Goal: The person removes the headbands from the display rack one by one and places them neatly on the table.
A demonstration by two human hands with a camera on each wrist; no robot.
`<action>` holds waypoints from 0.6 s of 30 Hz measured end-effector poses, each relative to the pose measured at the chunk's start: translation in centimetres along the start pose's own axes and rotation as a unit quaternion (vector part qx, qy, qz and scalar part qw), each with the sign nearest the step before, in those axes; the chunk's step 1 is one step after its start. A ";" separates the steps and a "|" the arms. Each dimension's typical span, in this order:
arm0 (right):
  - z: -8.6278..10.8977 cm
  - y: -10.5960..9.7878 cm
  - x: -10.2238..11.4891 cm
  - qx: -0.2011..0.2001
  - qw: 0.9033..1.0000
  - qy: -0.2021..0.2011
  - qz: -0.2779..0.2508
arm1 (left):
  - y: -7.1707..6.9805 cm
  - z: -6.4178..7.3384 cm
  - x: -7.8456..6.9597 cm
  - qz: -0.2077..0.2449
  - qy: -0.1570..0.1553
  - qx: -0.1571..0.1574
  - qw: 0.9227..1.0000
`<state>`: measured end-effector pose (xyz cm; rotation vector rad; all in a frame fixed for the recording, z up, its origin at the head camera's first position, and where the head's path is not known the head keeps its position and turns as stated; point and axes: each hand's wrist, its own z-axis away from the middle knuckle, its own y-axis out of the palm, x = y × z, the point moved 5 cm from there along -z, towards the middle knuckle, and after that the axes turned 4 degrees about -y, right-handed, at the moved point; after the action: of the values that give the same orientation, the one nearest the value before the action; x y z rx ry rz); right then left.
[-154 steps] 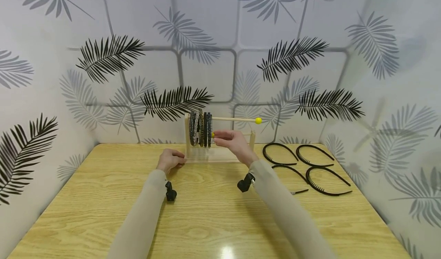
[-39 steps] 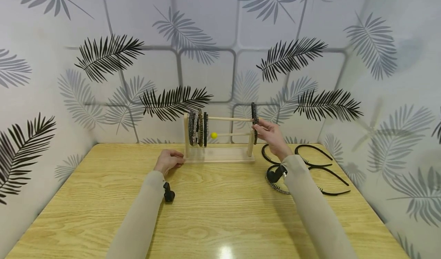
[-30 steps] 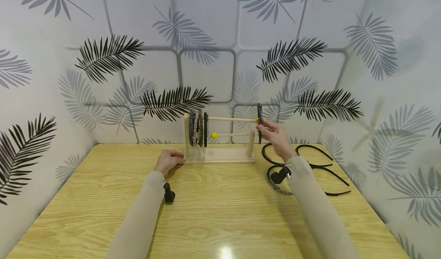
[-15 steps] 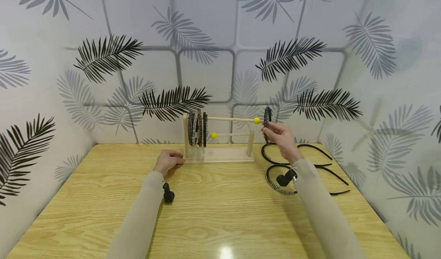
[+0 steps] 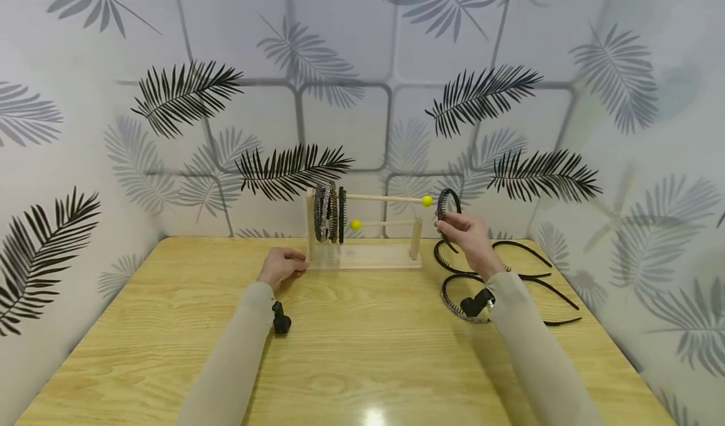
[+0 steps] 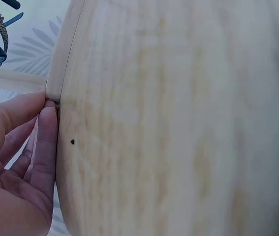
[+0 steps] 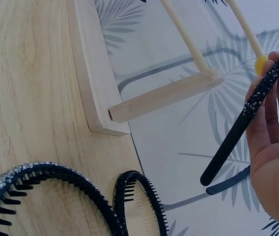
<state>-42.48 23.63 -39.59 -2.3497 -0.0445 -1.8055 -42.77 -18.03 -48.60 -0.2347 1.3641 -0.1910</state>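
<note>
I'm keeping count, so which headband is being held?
The black, silver-speckled headband in the right hand; the others hang on the rack or lie on the table.

Yellowish table (image 5: 334,350), glare spot (image 5: 374,416) on top; pale wall (image 5: 345,127) behind, leaf prints (image 5: 544,174).

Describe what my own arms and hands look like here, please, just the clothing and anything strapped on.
Your left sleeve and right sleeve are long, plain and pale beige, reaching the wrists. A small, chunky black device sits at each wrist, one left, one right. Your left hand and right hand wear no gloves. No cables or printed markings show.
</note>
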 end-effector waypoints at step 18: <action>1.5 0.0 0.0 0.033 0.999 0.011 0.033 | 0.0 -0.3 0.1 -0.008 0.006 0.003 1.000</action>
<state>-41.04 23.91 -39.96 -2.2589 -0.0226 -1.7707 -43.03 -18.04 -48.81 -0.2405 1.3735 -0.2091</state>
